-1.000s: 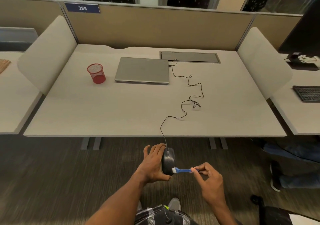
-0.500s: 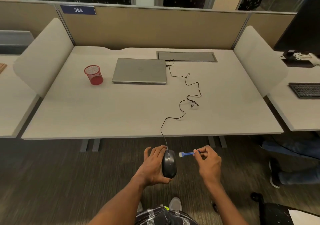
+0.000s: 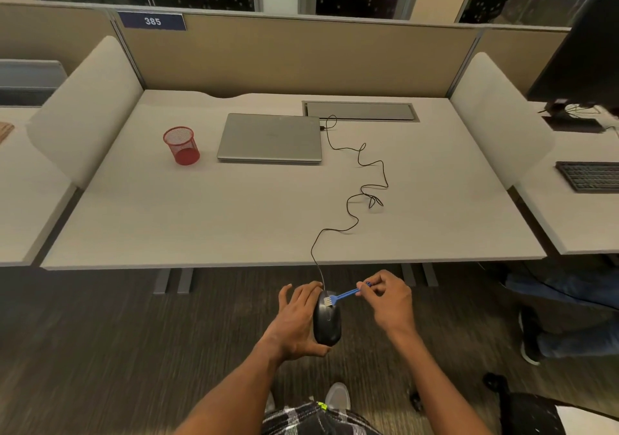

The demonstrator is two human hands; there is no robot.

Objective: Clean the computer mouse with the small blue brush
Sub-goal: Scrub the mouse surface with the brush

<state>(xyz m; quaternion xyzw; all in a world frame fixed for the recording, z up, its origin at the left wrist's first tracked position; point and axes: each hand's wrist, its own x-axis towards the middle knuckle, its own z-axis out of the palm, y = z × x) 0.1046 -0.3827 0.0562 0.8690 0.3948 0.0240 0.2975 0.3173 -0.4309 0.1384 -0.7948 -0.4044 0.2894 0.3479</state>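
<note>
My left hand [image 3: 296, 320] grips a black wired computer mouse [image 3: 327, 322] from its left side, holding it in the air in front of the desk's near edge. My right hand [image 3: 387, 302] pinches the handle of the small blue brush [image 3: 346, 294]. The brush's pale bristles rest on the mouse's front end, near the wheel. The mouse's black cable [image 3: 363, 186] snakes up over the desk to the closed grey laptop [image 3: 270, 138].
A red mesh cup [image 3: 182, 145] stands left of the laptop on the beige desk [image 3: 201, 220]. A cable hatch [image 3: 360, 111] sits at the back. A keyboard [image 3: 589, 176] and monitor [image 3: 582, 62] are on the right-hand desk. Another person's legs [image 3: 566, 320] are at right.
The brush lifted off the mouse's rear side, swung clear to the right, and now its bristles touch the mouse's front end. My left hand kept holding the mouse.
</note>
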